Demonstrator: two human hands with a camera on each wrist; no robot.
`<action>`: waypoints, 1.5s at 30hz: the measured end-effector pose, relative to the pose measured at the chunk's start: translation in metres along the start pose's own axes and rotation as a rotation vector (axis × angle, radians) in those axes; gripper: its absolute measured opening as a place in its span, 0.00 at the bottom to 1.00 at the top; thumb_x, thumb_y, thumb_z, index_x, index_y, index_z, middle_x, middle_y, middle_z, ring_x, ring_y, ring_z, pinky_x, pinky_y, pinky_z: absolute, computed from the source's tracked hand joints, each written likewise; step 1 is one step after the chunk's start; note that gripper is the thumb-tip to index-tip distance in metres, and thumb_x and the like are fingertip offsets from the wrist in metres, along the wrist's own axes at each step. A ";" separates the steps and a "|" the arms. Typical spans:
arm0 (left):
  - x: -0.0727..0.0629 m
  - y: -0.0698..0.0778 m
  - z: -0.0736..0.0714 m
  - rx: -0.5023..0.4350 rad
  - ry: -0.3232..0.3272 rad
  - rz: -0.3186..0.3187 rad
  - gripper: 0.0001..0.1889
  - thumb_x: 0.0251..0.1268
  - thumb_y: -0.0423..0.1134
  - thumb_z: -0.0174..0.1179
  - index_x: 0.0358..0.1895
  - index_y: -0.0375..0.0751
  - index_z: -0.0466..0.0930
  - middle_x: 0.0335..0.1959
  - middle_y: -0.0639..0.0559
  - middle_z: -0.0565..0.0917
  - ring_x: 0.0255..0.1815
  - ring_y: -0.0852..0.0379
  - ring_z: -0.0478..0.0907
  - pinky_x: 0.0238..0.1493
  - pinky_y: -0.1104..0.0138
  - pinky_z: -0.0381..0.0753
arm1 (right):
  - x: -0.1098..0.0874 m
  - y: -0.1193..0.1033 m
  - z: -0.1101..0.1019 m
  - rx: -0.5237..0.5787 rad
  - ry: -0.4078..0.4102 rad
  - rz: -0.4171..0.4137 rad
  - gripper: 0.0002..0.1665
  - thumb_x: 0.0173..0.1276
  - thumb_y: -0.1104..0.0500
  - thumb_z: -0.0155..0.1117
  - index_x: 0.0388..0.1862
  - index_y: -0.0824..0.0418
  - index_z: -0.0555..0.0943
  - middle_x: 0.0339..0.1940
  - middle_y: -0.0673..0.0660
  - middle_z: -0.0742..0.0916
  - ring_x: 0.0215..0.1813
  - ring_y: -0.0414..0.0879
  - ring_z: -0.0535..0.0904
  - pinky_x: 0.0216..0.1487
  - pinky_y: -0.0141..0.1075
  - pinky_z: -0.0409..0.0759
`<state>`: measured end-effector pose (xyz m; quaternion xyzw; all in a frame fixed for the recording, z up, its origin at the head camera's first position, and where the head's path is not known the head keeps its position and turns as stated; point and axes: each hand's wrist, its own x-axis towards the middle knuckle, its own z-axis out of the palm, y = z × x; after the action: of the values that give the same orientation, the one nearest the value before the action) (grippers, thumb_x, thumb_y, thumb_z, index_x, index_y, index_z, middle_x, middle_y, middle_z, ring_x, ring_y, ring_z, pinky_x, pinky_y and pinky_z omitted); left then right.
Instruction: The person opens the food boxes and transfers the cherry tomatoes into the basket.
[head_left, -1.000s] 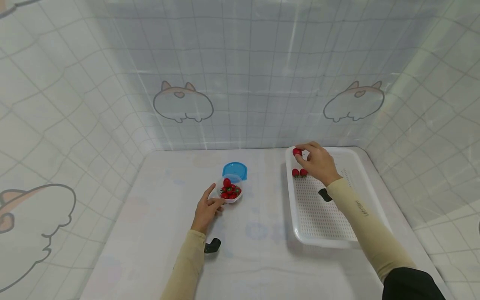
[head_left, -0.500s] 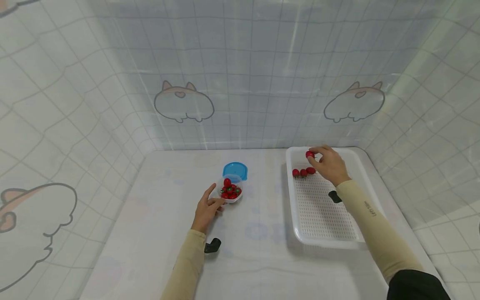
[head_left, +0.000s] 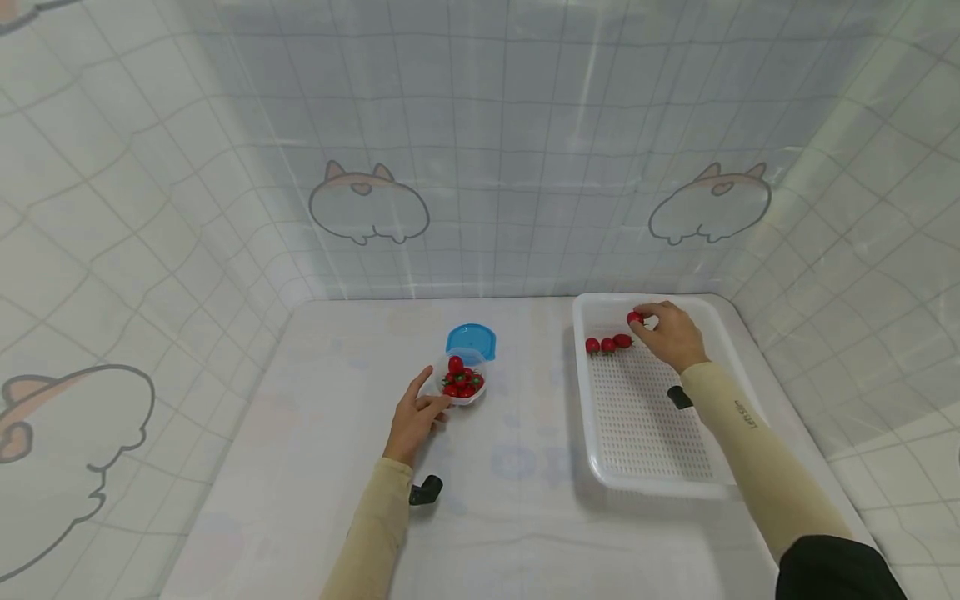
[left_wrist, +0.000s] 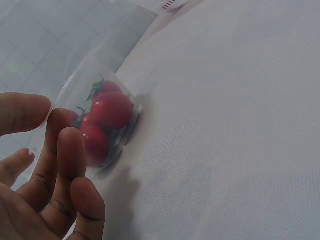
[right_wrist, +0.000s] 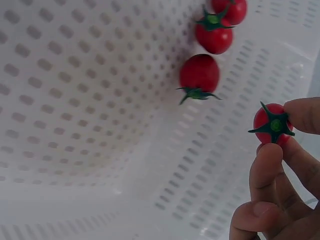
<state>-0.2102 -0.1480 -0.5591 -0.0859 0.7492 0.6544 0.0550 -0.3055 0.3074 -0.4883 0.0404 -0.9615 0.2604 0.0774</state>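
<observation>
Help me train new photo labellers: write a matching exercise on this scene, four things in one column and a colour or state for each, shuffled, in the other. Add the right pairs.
Things:
1. Lid
2. Basket
3. Tub
4. Right hand

Colours and states:
A. Clear, with a heap of tomatoes inside
B. Pinching a single tomato
C. Blue
D. White, full of small holes

Right pairs: 1-C, 2-D, 3-A, 4-B
</observation>
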 end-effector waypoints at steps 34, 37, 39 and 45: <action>0.003 0.000 -0.001 0.011 0.010 -0.019 0.36 0.71 0.43 0.64 0.79 0.59 0.61 0.40 0.46 0.88 0.36 0.50 0.82 0.41 0.62 0.76 | 0.001 0.023 0.018 -0.113 -0.153 0.126 0.23 0.73 0.52 0.63 0.59 0.65 0.81 0.54 0.67 0.85 0.51 0.64 0.82 0.43 0.57 0.80; 0.003 0.001 -0.001 0.004 0.010 -0.019 0.35 0.71 0.42 0.64 0.79 0.59 0.61 0.40 0.46 0.88 0.36 0.49 0.82 0.40 0.62 0.76 | 0.001 0.024 0.020 -0.126 -0.173 0.138 0.23 0.73 0.52 0.63 0.59 0.65 0.80 0.55 0.67 0.85 0.53 0.65 0.81 0.46 0.58 0.79; 0.003 0.001 -0.001 0.002 0.008 -0.017 0.36 0.71 0.42 0.64 0.79 0.58 0.61 0.40 0.46 0.88 0.35 0.50 0.82 0.40 0.62 0.76 | 0.001 0.024 0.021 -0.130 -0.187 0.147 0.24 0.73 0.51 0.63 0.59 0.66 0.80 0.55 0.67 0.85 0.54 0.66 0.81 0.48 0.60 0.78; 0.003 0.001 -0.001 0.003 0.004 -0.012 0.36 0.71 0.41 0.64 0.79 0.56 0.60 0.40 0.46 0.88 0.35 0.50 0.81 0.39 0.63 0.76 | 0.001 0.023 0.021 -0.128 -0.197 0.164 0.25 0.73 0.50 0.62 0.60 0.66 0.79 0.56 0.67 0.85 0.55 0.65 0.81 0.50 0.60 0.78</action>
<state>-0.2129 -0.1488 -0.5584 -0.0916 0.7496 0.6529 0.0577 -0.3115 0.3167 -0.5180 -0.0180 -0.9792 0.1986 -0.0367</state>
